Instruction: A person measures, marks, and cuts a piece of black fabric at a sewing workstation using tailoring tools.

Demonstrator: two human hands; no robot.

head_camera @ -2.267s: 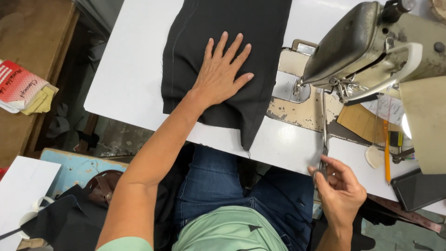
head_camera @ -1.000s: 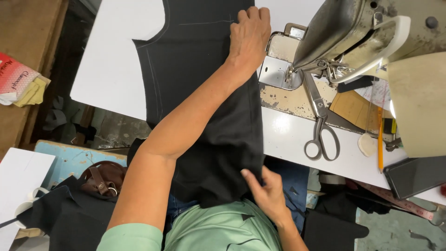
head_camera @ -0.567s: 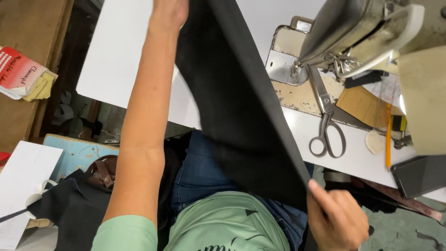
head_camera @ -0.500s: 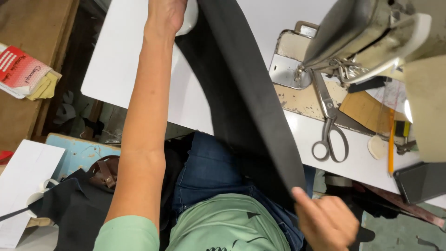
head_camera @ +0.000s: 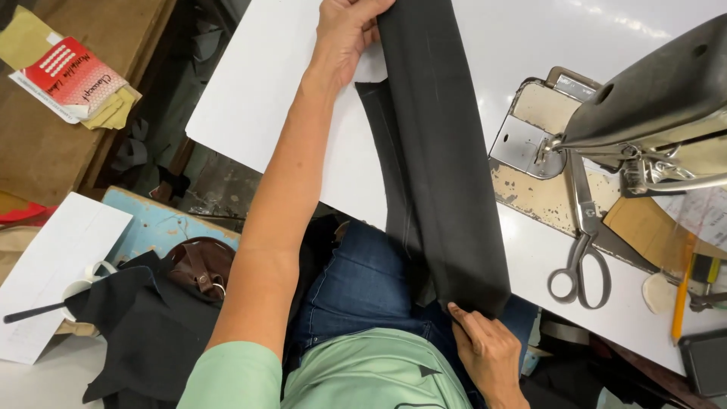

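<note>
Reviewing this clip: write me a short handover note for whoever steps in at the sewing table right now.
Left hand grips the far end of the black fabric at the far side of the white table.
Right hand pinches the near end, off the table edge over the lap.
The fabric is folded into a long narrow strip, stretched between both hands.
Scissors lie on the table beside the sewing machine, untouched.
Done: the fold. Left: the strip is not yet under the needle.
</note>
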